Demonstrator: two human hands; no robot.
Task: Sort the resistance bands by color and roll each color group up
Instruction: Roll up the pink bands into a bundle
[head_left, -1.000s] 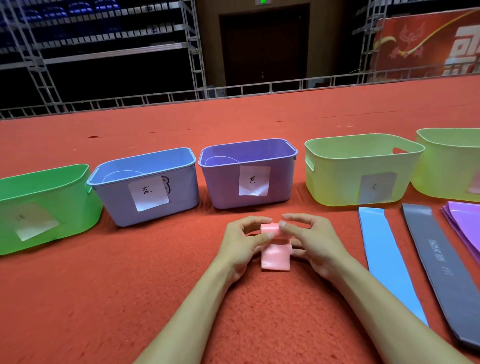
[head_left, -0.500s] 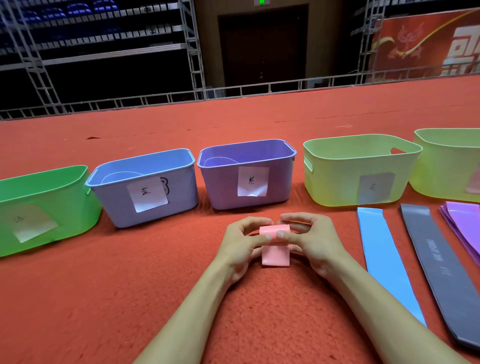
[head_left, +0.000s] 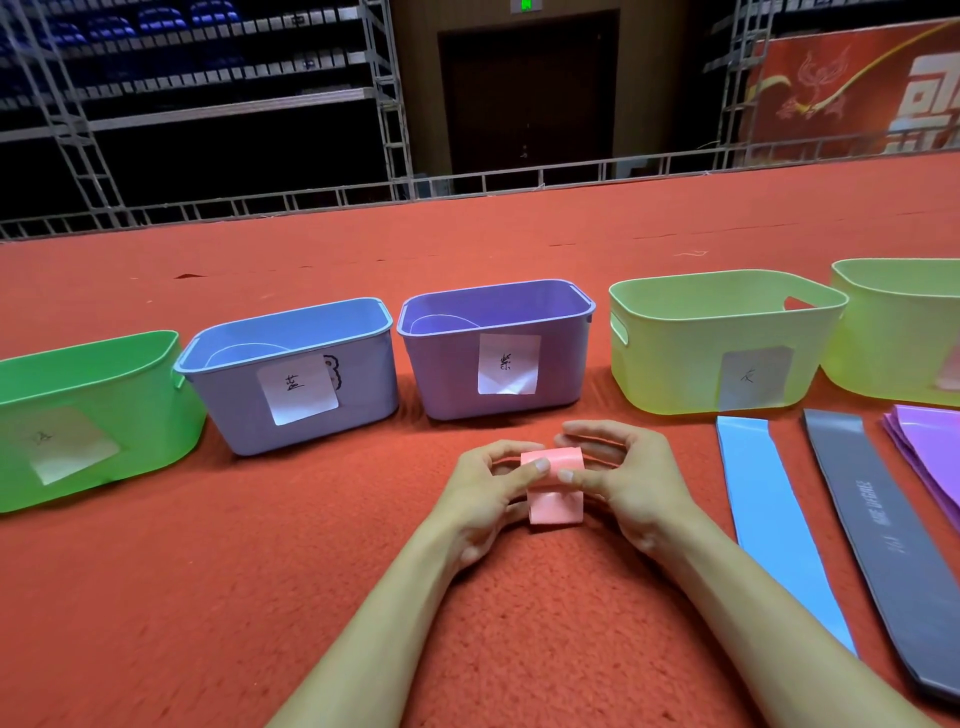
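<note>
Pink band (head_left: 554, 488): mostly rolled, on the carpet (head_left: 260, 582) near the purple bin (head_left: 447, 379).
Left hand (head_left: 480, 491) and right hand (head_left: 631, 480) both pinch the roll; short tail left. Blue band (head_left: 769, 519), grey band (head_left: 883, 540), purple bands (head_left: 930, 447) lie flat, unrolled.

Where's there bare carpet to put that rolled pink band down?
Widest free patch: the carpet left of the left hand, in front of the green bin and blue bin. A narrower strip lies between the right hand and the blue band. Crowded on the right: blue band, grey band and purple bands lie side by side.
</note>
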